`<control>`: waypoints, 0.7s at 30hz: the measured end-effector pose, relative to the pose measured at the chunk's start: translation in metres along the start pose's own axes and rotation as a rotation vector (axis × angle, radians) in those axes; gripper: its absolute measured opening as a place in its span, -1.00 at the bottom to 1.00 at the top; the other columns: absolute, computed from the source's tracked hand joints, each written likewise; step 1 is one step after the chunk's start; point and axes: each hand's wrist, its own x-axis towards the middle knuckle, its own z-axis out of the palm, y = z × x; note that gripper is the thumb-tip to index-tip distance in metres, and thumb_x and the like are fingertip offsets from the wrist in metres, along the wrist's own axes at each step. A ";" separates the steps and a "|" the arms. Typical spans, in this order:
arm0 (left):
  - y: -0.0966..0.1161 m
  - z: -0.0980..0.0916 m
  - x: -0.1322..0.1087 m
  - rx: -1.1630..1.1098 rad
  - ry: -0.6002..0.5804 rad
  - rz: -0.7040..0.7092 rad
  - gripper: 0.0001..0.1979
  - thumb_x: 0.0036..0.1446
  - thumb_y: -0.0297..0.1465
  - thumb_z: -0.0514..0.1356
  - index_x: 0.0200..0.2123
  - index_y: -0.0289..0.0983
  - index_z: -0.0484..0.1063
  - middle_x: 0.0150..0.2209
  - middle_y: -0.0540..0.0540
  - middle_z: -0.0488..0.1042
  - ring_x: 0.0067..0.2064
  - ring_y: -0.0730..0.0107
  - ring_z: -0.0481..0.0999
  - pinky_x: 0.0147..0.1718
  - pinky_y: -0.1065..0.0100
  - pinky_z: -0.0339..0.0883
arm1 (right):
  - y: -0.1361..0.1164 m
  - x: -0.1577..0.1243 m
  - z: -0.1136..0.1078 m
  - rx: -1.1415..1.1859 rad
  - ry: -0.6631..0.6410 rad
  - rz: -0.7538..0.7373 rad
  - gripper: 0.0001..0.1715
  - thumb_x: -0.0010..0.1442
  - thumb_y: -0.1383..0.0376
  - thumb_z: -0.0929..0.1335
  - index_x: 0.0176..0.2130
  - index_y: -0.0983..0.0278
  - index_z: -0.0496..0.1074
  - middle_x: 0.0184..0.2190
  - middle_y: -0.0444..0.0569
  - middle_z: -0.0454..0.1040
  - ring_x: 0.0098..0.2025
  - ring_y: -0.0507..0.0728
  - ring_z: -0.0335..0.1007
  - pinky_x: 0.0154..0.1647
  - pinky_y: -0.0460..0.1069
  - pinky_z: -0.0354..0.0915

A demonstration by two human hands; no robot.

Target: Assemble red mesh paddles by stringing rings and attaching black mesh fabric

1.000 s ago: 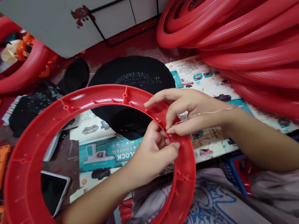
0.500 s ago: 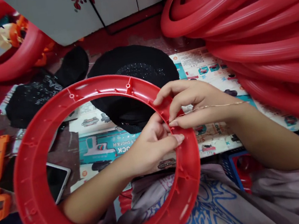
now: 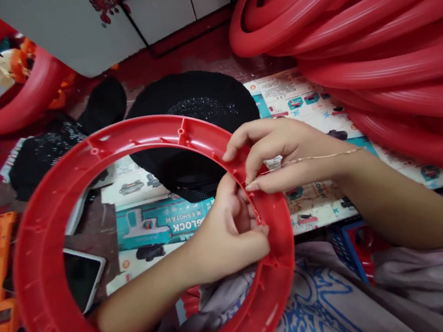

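A red plastic ring (image 3: 47,278) with an open channel and small posts is tilted over my lap. My left hand (image 3: 234,230) reaches through its middle and grips the right part of the inner rim, thumb inside the channel. My right hand (image 3: 285,151) is at the same part of the ring, thumb and index finger pinching a thin wire (image 3: 311,158). One stretch of the wire lies in the channel by my left thumb; the other trails back over my right hand to the wrist.
Large red rings (image 3: 377,72) are piled at the right. Beyond the held ring lies a black round cloth item (image 3: 195,98) on printed cardboard (image 3: 143,226). A phone (image 3: 84,278), an orange part (image 3: 0,274) and a blue basket (image 3: 353,252) are nearby.
My left thumb has slid down along the channel, and wire now shows above it. The ring has shifted slightly left in view; my right hand keeps its pinch.
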 end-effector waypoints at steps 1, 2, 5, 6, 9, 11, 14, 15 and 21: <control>-0.001 0.002 0.000 0.035 0.049 0.013 -0.33 -0.11 -0.62 0.24 0.05 -0.15 0.08 -0.26 0.04 0.43 -0.40 0.56 0.44 -0.43 0.54 0.33 | 0.000 0.000 0.001 0.000 -0.001 -0.006 -0.95 0.12 0.39 0.43 -0.39 0.34 0.53 -0.11 -0.03 0.44 -0.12 -0.02 0.41 -0.12 -0.09 0.33; -0.003 0.004 0.000 0.065 0.090 0.016 -0.32 -0.13 -0.63 0.24 0.04 -0.16 0.06 -0.26 0.04 0.43 -0.39 0.55 0.45 -0.44 0.53 0.33 | 0.000 0.000 0.002 -0.003 -0.004 -0.007 -0.94 0.13 0.40 0.42 -0.40 0.35 0.52 -0.11 -0.03 0.44 -0.12 -0.02 0.41 -0.10 -0.08 0.33; -0.004 0.005 -0.001 0.109 0.125 -0.004 -0.34 -0.13 -0.64 0.23 0.02 -0.17 0.05 -0.25 0.02 0.43 -0.36 0.53 0.45 -0.44 0.54 0.33 | 0.000 0.001 0.003 -0.013 -0.013 0.009 -0.92 0.13 0.43 0.40 -0.41 0.35 0.52 -0.12 -0.04 0.43 -0.11 -0.02 0.40 -0.08 -0.08 0.31; -0.003 0.004 -0.001 0.106 0.108 -0.011 -0.35 -0.12 -0.64 0.23 0.01 -0.16 0.05 -0.25 0.04 0.42 -0.37 0.55 0.44 -0.45 0.55 0.32 | 0.000 0.001 0.003 -0.014 -0.016 0.017 -0.92 0.13 0.43 0.40 -0.41 0.35 0.51 -0.12 -0.05 0.43 -0.11 -0.02 0.40 -0.07 -0.08 0.31; 0.003 -0.002 -0.002 0.042 -0.001 -0.067 -0.36 -0.06 -0.63 0.24 0.03 -0.12 0.05 -0.25 0.07 0.39 -0.40 0.58 0.42 -0.45 0.55 0.34 | 0.000 0.001 0.001 -0.016 -0.008 0.002 -0.93 0.13 0.41 0.42 -0.41 0.35 0.52 -0.14 -0.05 0.42 -0.12 -0.02 0.40 -0.08 -0.09 0.32; 0.006 -0.006 -0.002 -0.032 -0.066 -0.113 -0.41 0.01 -0.56 0.26 0.05 -0.12 0.09 -0.21 0.02 0.39 -0.36 0.54 0.45 -0.41 0.50 0.38 | 0.000 0.001 -0.001 -0.016 -0.005 -0.014 -0.93 0.13 0.40 0.43 -0.40 0.36 0.52 -0.15 -0.05 0.42 -0.13 -0.03 0.39 -0.09 -0.09 0.32; 0.008 -0.010 0.000 -0.084 -0.021 -0.100 -0.54 0.06 -0.50 0.25 0.01 -0.18 0.18 -0.18 -0.01 0.41 -0.28 0.47 0.48 -0.32 0.45 0.41 | 0.002 0.001 -0.001 0.002 -0.018 -0.015 -0.92 0.13 0.39 0.43 -0.40 0.36 0.52 -0.17 -0.06 0.42 -0.16 -0.04 0.40 -0.11 -0.10 0.33; 0.008 -0.010 0.001 -0.076 0.007 -0.081 -0.56 0.05 -0.51 0.26 -0.02 -0.19 0.19 -0.19 0.00 0.42 -0.28 0.48 0.49 -0.31 0.45 0.41 | 0.002 0.001 0.000 0.007 -0.020 -0.012 -0.93 0.13 0.39 0.43 -0.41 0.37 0.52 -0.17 -0.05 0.42 -0.16 -0.04 0.40 -0.12 -0.10 0.33; 0.004 -0.008 0.007 0.072 0.094 -0.017 -0.51 -0.08 -0.56 0.27 -0.07 -0.21 0.22 -0.28 0.02 0.45 -0.34 0.46 0.47 -0.41 0.48 0.34 | 0.005 0.002 0.007 -0.006 -0.023 0.017 -0.93 0.11 0.41 0.40 -0.42 0.34 0.51 -0.17 -0.09 0.43 -0.16 -0.03 0.40 -0.12 -0.09 0.31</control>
